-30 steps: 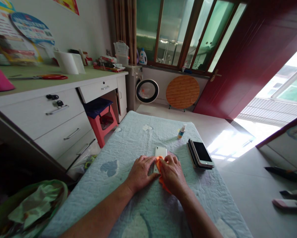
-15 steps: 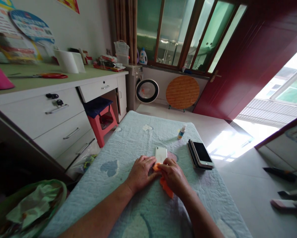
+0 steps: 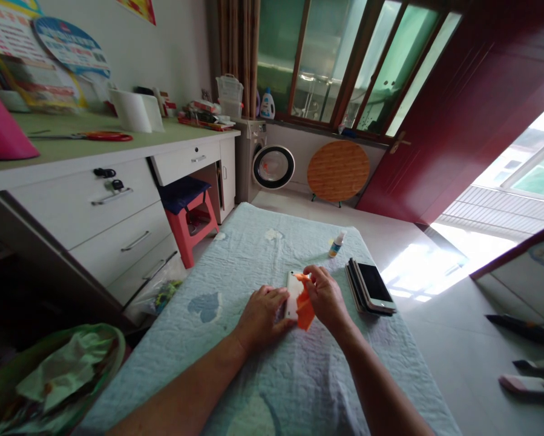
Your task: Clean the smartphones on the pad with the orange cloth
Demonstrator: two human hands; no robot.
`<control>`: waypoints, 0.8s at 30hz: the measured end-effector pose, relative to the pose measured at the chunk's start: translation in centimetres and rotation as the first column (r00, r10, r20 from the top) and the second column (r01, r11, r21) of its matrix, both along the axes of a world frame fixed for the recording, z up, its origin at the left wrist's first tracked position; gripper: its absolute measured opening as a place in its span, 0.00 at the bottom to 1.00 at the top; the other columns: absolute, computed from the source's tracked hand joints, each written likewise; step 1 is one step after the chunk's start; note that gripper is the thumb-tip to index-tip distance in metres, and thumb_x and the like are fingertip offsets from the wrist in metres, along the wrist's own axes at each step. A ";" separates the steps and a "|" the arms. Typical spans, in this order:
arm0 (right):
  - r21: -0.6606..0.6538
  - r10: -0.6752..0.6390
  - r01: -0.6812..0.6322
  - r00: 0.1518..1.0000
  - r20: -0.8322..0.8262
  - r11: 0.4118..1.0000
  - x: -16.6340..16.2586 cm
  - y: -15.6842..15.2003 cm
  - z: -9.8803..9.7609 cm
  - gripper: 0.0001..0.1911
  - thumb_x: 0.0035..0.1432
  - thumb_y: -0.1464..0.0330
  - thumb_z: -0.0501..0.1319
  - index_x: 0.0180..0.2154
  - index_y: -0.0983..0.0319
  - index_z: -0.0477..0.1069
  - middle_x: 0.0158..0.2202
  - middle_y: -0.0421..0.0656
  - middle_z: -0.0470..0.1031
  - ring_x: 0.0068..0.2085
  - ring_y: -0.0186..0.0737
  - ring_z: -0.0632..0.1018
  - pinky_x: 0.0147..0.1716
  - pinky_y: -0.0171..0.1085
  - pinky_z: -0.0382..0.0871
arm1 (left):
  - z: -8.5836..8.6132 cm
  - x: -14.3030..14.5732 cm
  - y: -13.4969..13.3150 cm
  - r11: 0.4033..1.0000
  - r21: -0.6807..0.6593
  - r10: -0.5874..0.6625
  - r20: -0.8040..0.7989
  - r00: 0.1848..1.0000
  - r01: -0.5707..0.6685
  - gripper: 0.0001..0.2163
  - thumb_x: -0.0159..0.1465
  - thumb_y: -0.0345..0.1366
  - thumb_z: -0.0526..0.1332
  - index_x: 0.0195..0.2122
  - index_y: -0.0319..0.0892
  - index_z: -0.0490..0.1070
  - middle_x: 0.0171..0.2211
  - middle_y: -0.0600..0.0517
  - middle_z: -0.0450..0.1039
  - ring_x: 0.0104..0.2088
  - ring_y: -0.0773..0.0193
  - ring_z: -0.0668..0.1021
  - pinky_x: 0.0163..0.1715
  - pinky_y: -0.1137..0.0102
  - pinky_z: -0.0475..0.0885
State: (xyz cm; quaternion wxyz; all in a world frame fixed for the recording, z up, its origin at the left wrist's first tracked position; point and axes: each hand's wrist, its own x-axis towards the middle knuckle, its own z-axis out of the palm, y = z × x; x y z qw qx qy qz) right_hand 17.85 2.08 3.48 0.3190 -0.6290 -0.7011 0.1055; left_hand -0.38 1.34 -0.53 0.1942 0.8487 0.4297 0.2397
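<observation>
A white phone lies on the pale blue quilted cover of the table. My left hand rests on its near left edge, fingers pressed down on it. My right hand pinches an orange cloth and holds it over the phone's upper right part; the cloth hangs down from the fingers.
A stack of phones lies to the right, and a small spray bottle stands behind it. A white desk with drawers and a red stool stand to the left. A green bag sits at lower left. An open door is at right.
My right hand has lifted the orange cloth off the table and moved it up towards the far end of the phone. My left hand stays on the phone.
</observation>
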 end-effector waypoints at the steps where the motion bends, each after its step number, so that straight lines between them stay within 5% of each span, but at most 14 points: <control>1: 0.019 -0.028 0.027 1.000 0.010 0.999 -0.1 0.3 -0.4 0.10 0.58 0.72 0.53 0.36 0.59 0.72 0.32 0.40 0.68 0.32 0.35 0.69 0.32 0.32 0.61 | 0.0 0.0 0.0 1.000 0.003 -0.003 0.005 1.000 0.003 0.23 0.58 0.46 0.66 0.53 0.48 0.67 0.53 0.50 0.71 0.49 0.51 0.70 0.49 0.58 0.65; 5: -0.050 0.000 0.002 0.999 0.050 0.999 0.0 0.7 -1.6 0.10 0.60 0.70 0.53 0.31 0.61 0.73 0.32 0.41 0.66 0.34 0.36 0.69 0.37 0.34 0.62 | 0.2 0.0 0.0 0.999 0.010 -0.037 0.041 0.998 0.036 0.21 0.61 0.49 0.62 0.54 0.49 0.67 0.52 0.51 0.71 0.49 0.53 0.71 0.50 0.60 0.64; 9: -0.209 0.176 -0.155 0.980 0.091 0.966 0.9 -0.4 -1.2 0.09 0.54 0.63 0.63 0.35 0.61 0.75 0.39 0.44 0.67 0.41 0.41 0.69 0.46 0.40 0.64 | 0.2 -0.1 0.1 0.999 0.006 -0.049 0.048 0.998 0.049 0.23 0.61 0.52 0.60 0.54 0.46 0.67 0.53 0.49 0.71 0.50 0.52 0.70 0.50 0.60 0.65; 12: -0.254 0.265 -0.239 0.961 0.075 0.937 1.7 -0.8 -0.8 0.13 0.48 0.67 0.66 0.39 0.60 0.75 0.44 0.45 0.67 0.45 0.42 0.69 0.47 0.40 0.64 | 0.1 -0.1 0.1 0.999 0.002 -0.040 0.051 0.998 0.040 0.24 0.61 0.53 0.60 0.54 0.45 0.67 0.53 0.48 0.71 0.50 0.52 0.70 0.50 0.60 0.65; 20: -0.108 0.138 -0.140 0.990 -0.018 0.984 1.1 0.7 -2.5 0.03 0.54 0.73 0.59 0.31 0.62 0.71 0.33 0.41 0.68 0.34 0.35 0.71 0.36 0.34 0.64 | 0.4 -0.1 0.1 0.998 0.002 -0.058 0.059 0.997 0.058 0.25 0.60 0.52 0.61 0.56 0.47 0.65 0.53 0.49 0.71 0.50 0.51 0.70 0.51 0.59 0.64; 24: 0.078 -0.029 0.034 0.997 -0.071 0.996 0.2 1.4 -3.1 0.07 0.57 0.71 0.56 0.37 0.61 0.71 0.35 0.42 0.69 0.37 0.38 0.70 0.39 0.36 0.65 | 0.6 -0.1 0.0 0.998 -0.017 -0.054 0.043 0.998 0.055 0.23 0.60 0.50 0.62 0.55 0.48 0.67 0.54 0.49 0.70 0.50 0.50 0.70 0.51 0.58 0.63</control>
